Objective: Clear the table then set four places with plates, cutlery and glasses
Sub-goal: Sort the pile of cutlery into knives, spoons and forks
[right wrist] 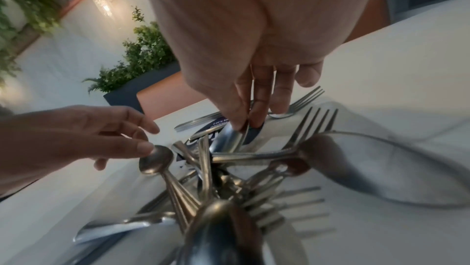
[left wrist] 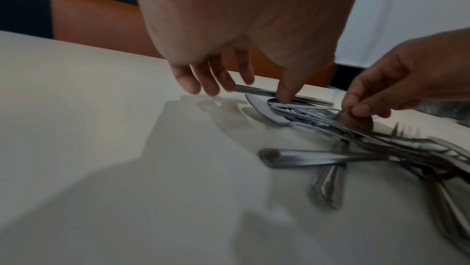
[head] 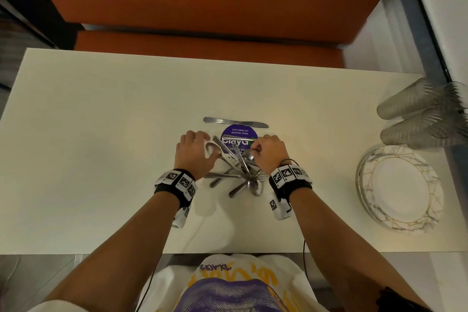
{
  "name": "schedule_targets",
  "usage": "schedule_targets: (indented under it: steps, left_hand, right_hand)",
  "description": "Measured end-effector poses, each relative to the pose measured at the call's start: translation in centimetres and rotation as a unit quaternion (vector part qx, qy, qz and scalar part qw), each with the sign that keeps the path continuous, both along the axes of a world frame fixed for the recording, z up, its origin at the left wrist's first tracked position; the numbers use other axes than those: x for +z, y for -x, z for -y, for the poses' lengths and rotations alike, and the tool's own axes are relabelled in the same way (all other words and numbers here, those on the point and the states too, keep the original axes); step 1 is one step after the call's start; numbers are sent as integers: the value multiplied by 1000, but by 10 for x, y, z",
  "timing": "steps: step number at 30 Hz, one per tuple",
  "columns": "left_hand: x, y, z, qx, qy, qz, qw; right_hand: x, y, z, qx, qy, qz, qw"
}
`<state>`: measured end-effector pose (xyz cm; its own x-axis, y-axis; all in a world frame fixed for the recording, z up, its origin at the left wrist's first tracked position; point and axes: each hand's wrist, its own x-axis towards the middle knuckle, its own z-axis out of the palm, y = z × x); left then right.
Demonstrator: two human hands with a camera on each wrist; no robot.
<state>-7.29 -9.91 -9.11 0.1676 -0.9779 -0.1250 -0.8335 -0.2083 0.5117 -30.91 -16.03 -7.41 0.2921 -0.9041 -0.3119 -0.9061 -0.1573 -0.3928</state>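
Both hands work over a tangled cutlery pile (head: pixel 236 175) at the middle of the white table (head: pixel 101 134), handles and tines crossed every way; the right hand (head: pixel 269 153), at three o'clock of the pile, pinches a spoon (right wrist: pixel 230 138) between thumb and forefinger, fingers curled down onto it over the round purple sticker (head: pixel 239 135); the left hand (head: pixel 195 152), at nine o'clock, has its fingers spread and fairly straight, one fingertip (right wrist: pixel 146 146) touching the bowl of a second spoon (right wrist: pixel 155 160), nothing clamped; a lone knife (head: pixel 235 122) lies flat at twelve o'clock, just beyond the sticker and apart from the heap; the stack of plates (head: pixel 400 187) sits toward three o'clock at the table's right edge, with the ribbed glasses (head: pixel 415 111) lying on their sides at about two o'clock, well apart from the hands. My reading is that the cutlery is being sorted and no place is yet laid. The risk lies in the tangle: the pinched spoon runs among fork tines (right wrist: pixel 315 124) and other handles, so lifting it straight could drag neighbours along, scatter them, or send one skidding off the near edge at six o'clock; a thin two-finger pinch on smooth steel may also slip; the glasses, lying on their sides near the edge, could roll if the table is jolted.
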Motion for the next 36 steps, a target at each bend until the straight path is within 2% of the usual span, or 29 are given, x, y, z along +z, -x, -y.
schedule_targets:
  steps: [2, 4, 6, 8, 14, 23, 28, 32, 36]
  left_hand:
    - [5, 6, -3, -35, 52, 21, 998]
    - [11, 16, -3, -119, 79, 21, 990]
    - [11, 30, -3, -196, 86, 15, 977]
    - [8, 42, -3, -229, 74, 16, 970]
    - [-4, 51, -10, -215, 55, -5, 975]
    - [-13, 45, -12, -219, 69, 1, 973]
    - [-3, 46, -14, -194, 78, -36, 977]
    - [18, 48, -8, -126, 104, -90, 982]
    - [48, 53, 6, -29, 68, -203, 976]
  right_hand:
    - [0, 2, -2, -18, -14, 11, 1000]
    - [0, 4, -4, -35, -26, 19, 999]
    - [1, 5, -5, -52, -44, 33, 997]
    - [2, 7, -6, -71, -61, 49, 994]
    - [5, 22, -5, -153, -60, 83, 983]
    - [35, 63, 13, -217, 39, 131, 967]
    - [60, 66, 27, -166, 104, 139, 971]
    - [82, 54, 33, -131, 156, 170, 964]
    - [98, 27, 35, -76, 183, 214, 957]
